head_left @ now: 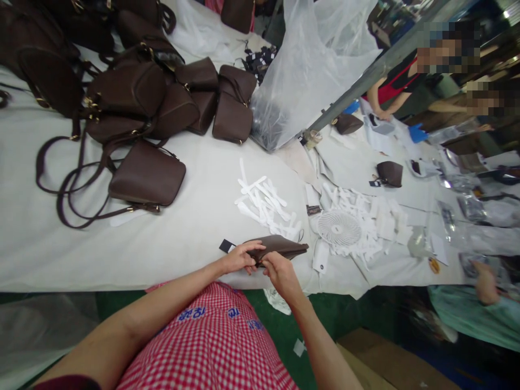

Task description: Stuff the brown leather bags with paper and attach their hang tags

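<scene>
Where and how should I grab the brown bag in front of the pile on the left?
Probably by the right edge of the brown bag, coming from the right: that side lies free, while a long strap loops out leftward.

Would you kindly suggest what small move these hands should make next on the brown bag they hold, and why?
Perhaps steady the brown bag with the left hand and gently draw the right hand along its near edge: both hands meet at that edge, and the right one looks pinched, though exactly what part it grips is unclear.
</scene>
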A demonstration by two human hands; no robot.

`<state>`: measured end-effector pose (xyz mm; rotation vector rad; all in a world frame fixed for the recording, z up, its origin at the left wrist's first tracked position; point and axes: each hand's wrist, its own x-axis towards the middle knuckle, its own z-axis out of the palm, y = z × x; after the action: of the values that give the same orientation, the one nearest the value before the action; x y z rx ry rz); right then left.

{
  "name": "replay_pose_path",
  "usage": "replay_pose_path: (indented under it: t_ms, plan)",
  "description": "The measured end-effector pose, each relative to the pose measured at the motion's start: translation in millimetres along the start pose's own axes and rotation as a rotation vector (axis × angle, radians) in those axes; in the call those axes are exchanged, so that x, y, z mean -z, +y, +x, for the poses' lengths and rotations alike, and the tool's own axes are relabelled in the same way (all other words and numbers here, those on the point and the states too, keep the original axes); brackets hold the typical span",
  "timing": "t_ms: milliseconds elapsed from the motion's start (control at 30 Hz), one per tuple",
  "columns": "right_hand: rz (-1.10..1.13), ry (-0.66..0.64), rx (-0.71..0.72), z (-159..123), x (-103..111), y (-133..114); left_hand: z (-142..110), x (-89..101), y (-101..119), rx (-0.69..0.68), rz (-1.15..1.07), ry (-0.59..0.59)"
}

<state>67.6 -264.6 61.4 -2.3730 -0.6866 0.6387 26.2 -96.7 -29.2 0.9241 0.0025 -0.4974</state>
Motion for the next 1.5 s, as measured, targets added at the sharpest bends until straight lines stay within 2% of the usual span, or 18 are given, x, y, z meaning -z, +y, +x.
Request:
replay_pose_path:
  t_ms: [100,267,333,433,600,700,800,867,967,1100,1200,1367,1500]
  plan:
    - [0.047,-0.033,-0.037,-1,11,-1,1,-1.1,3,-0.048,0.057,-0.046]
    - [0.072,-0.136,0.038,4,36,1,2,-0.6,5,0.032,-0.013,-0.113]
    - [0.104,-0.184,0.024,8,38,3,3,0.0,2,0.042,-0.030,-0.103]
    - [0.145,-0.231,0.002,12,29,6,4,0.3,-5,0.030,-0.037,-0.052]
    - [-0.068,-0.046,0.046,9,1,-3,1,1.5,-7,0.002,0.095,-0.032]
    - [0.012,0.036,-0.008,4,-10,-12,-5,1.0,5,-0.069,0.331,-0.019]
    - [0.067,0.093,-0.080,-2,-7,-14,-12,-3.3,20,-0.212,0.632,0.014]
    - [-0.066,0.156,-0.055,-6,2,-8,-13,-7.4,28,-0.277,0.774,0.073]
    - [-0.281,0.257,0.050,-13,19,9,-12,-12.9,34,-0.291,0.868,0.140]
    - [-0.411,0.243,0.175,-17,33,34,-7,-20.0,36,-0.269,0.905,0.088]
    - [-0.404,0.159,0.253,-17,34,44,-6,-25.5,37,-0.301,0.909,0.075]
    - [-0.390,0.126,0.277,-14,34,51,-6,-32.4,37,-0.263,0.875,0.194]
    - [-0.307,0.117,0.257,-10,51,69,-6,-38.2,36,-0.194,0.872,0.238]
